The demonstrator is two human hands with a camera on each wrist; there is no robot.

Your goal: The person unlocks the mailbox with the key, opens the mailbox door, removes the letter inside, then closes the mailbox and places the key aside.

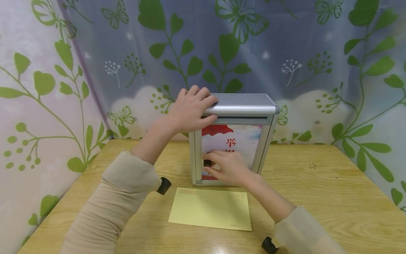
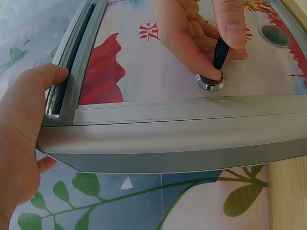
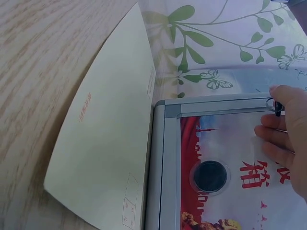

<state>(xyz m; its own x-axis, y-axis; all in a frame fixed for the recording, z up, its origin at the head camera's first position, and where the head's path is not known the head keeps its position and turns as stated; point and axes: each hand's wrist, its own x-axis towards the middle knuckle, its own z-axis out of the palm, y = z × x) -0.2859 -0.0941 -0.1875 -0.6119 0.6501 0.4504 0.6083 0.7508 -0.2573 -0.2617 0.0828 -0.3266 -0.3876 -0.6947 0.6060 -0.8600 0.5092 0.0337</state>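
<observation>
A metal-framed suggestion box (image 1: pixel 242 100) stands upright on the table, with a slot near its top and a printed front panel with red characters. My left hand (image 1: pixel 193 109) grips its upper left corner, fingers over the top and thumb at the end of the slot (image 2: pixel 72 62). In front of the panel my right hand (image 1: pixel 229 165) pinches a black-headed key (image 2: pixel 220 53) between thumb and fingers. The key is at the round silver lock (image 2: pixel 211 86) on the panel's left side. In the right wrist view, a small ring hangs by the key (image 3: pixel 278 108).
A yellow envelope (image 1: pixel 209 210) lies flat on the wooden table (image 1: pixel 317 190), just in front of the box. A dark round window (image 3: pixel 210 176) sits low on the panel. Behind the table hangs a leaf-and-butterfly curtain (image 1: pixel 203 46).
</observation>
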